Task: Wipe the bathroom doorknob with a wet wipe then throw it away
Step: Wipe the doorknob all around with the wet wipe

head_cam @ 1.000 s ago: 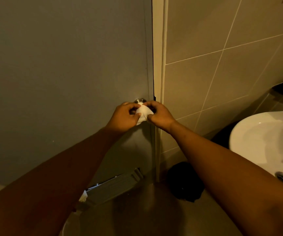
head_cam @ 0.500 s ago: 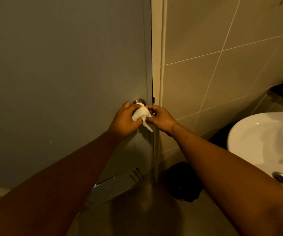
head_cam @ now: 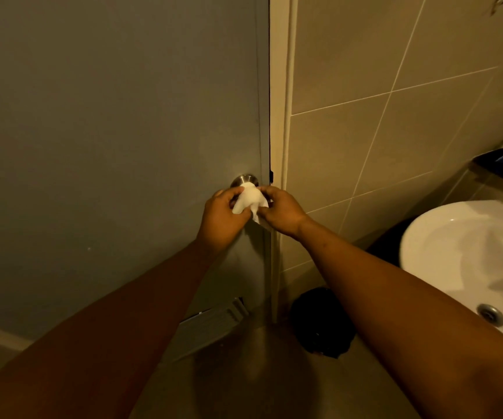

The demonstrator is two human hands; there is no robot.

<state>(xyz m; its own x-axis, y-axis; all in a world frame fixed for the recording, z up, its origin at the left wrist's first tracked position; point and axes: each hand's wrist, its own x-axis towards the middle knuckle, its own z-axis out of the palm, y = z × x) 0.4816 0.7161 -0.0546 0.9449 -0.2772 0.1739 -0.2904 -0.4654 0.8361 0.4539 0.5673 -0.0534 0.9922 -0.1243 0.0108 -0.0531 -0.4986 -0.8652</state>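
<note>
White wet wipe (head_cam: 248,201), bunched as before, stays pinched by left hand (head_cam: 223,217) and right hand (head_cam: 283,211) over doorknob (head_cam: 244,180).

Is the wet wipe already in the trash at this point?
No, the wet wipe is pinched between the left hand and right hand at the doorknob.

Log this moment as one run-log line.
stage: wiping | left hand and right hand: both holding wet wipe at doorknob | disposal: not yet
</note>
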